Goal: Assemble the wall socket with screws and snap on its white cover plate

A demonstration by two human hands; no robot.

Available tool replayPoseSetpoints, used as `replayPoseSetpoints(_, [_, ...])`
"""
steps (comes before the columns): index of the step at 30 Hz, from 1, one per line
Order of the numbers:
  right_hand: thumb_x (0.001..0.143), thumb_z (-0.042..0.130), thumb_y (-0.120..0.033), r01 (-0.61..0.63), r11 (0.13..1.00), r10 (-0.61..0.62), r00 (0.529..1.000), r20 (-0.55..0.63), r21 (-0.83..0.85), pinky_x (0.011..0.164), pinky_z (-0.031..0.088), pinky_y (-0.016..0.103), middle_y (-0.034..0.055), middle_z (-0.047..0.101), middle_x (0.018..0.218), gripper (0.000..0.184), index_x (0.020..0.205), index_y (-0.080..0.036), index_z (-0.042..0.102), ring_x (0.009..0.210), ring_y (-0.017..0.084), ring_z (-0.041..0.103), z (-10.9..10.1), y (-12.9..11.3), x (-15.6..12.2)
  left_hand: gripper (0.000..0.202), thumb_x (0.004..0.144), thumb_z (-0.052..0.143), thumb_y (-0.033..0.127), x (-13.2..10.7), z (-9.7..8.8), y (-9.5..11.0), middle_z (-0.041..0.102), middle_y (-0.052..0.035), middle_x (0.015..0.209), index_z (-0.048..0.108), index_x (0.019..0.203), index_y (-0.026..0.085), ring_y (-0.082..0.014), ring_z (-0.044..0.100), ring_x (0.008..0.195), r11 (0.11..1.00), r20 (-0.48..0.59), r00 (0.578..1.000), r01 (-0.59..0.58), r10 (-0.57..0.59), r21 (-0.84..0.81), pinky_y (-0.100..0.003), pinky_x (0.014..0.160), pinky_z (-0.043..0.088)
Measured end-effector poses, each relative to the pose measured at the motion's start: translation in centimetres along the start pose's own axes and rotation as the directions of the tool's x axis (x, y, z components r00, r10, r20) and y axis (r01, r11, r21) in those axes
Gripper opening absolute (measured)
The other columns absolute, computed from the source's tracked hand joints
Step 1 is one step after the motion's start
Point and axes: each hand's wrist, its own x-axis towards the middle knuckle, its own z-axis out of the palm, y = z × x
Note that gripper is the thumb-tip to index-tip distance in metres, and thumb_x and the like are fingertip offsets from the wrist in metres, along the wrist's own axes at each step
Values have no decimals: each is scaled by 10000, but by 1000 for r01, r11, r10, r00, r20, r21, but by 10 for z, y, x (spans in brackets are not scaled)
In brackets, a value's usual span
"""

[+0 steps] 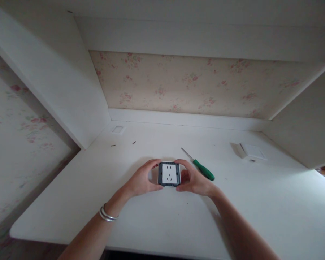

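Between my two hands is a wall socket (169, 174), with a white slotted face and a dark grey border, its face turned up toward me. My left hand (144, 178) grips its left side, thumb at the lower corner and fingers at the upper one. On the opposite side my right hand (192, 177) pinches the right corners the same way. A screwdriver (203, 169) with a green handle lies just beyond my right hand, its tip pointing away to the left. Whether the socket touches the table underneath is unclear.
The white table (148, 224) carries two small dark screws (124, 143) at the back left. Behind them lies a white square frame (118, 129). A white box (251, 152) sits at the right. White panels and a low back ledge (178, 117) enclose the table.
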Motion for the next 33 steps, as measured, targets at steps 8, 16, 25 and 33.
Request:
replayPoseSetpoints(8, [576, 813, -182, 12, 1000, -12, 1000, -12, 22, 534, 460, 240, -19, 532, 854, 848, 1267, -245, 326, 649, 112, 553, 0, -2, -1, 875, 582, 818, 185, 0, 0, -4, 429, -97, 1369, 399, 1346, 258, -277, 431, 1245, 998, 25, 999, 25, -24, -51, -437, 1072, 343])
replayPoseSetpoints(16, [575, 823, -211, 21, 1000, -21, 999, -27, 3, 518, 461, 238, -41, 533, 759, 875, 1292, -244, 322, 648, 135, 569, 0, 3, -2, 869, 585, 822, 180, 1, 1, -7, 404, -96, 1396, 407, 1342, 275, -271, 412, 1272, 988, 42, 998, 54, -48, -142, -457, 1078, 336])
replayPoseSetpoints(25, [616, 789, -195, 0, 999, -1, 1000, -27, -51, 545, 473, 258, -4, 578, 825, 869, 1350, -229, 326, 664, 135, 574, -2, 5, 0, 846, 587, 827, 210, 2, 3, -10, 454, -96, 1361, 425, 1330, 257, -243, 474, 1220, 982, 64, 994, 101, -92, -159, -426, 1050, 382])
replayPoseSetpoints(33, [632, 787, -209, -32, 998, 34, 999, 31, -62, 533, 466, 249, -12, 601, 776, 871, 1373, -229, 329, 652, 139, 582, -8, 5, -1, 842, 582, 831, 257, 2, 1, -11, 451, -100, 1370, 442, 1329, 254, -262, 481, 1212, 983, 103, 987, 136, -123, -124, -447, 1043, 382])
